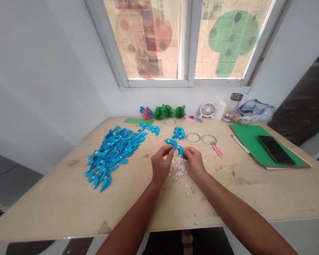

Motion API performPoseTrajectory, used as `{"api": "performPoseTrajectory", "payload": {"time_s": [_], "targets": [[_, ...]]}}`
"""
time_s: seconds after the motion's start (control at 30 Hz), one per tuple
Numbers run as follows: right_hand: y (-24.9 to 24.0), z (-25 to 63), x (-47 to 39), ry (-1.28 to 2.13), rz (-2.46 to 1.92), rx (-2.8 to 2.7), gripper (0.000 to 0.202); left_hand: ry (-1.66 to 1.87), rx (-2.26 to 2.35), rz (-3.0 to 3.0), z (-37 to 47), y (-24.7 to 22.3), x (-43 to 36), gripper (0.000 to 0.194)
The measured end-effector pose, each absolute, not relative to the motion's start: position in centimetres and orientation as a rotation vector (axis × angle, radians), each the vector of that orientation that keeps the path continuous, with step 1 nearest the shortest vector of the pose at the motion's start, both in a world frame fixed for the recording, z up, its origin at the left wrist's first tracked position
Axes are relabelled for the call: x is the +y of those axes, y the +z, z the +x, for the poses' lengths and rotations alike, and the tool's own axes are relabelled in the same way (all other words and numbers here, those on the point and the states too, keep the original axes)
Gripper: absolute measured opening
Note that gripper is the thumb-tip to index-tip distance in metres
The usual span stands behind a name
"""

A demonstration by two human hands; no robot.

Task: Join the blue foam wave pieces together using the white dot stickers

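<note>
Between my two hands, above the middle of the table, is a curved blue paper piece [172, 143] with small white squares on it. My left hand [162, 161] pinches its left part between thumb and fingers. At its lower right end, my right hand [194, 159] has its fingertips closed on the edge. Small white paper bits [179, 168] lie scattered beneath. Just behind the hands sits a small group of blue pieces [178, 132]. A large pile of similar blue pieces [111, 148] spreads over the left side, with a few more pieces [149, 128] behind it.
Tape rolls [193, 138] and pink-handled snips [217, 148] lie right of centre. Farther right, a black phone [276, 150] rests on green sheets [244, 136] beside a white pen [240, 144]. Green paper figures [167, 111], a small fan [207, 110] and a bottle [232, 104] stand along the wall.
</note>
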State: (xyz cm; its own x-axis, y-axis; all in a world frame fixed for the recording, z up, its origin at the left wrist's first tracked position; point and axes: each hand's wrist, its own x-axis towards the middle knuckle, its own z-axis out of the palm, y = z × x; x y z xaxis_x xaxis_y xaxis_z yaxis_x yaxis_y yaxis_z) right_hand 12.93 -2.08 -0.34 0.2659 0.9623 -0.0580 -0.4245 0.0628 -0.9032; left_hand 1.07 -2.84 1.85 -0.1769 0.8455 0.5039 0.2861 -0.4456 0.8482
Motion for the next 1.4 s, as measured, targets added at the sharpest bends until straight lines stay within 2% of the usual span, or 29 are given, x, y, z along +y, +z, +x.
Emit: {"api": "performPoseTrajectory", "payload": {"time_s": [1.4], "targets": [[-0.11, 12.92, -2.11, 1.168, -1.020, -0.685, 0.014, 1.623, 1.339, 1.754, 0.92, 1.49, -2.74, 0.024]]}}
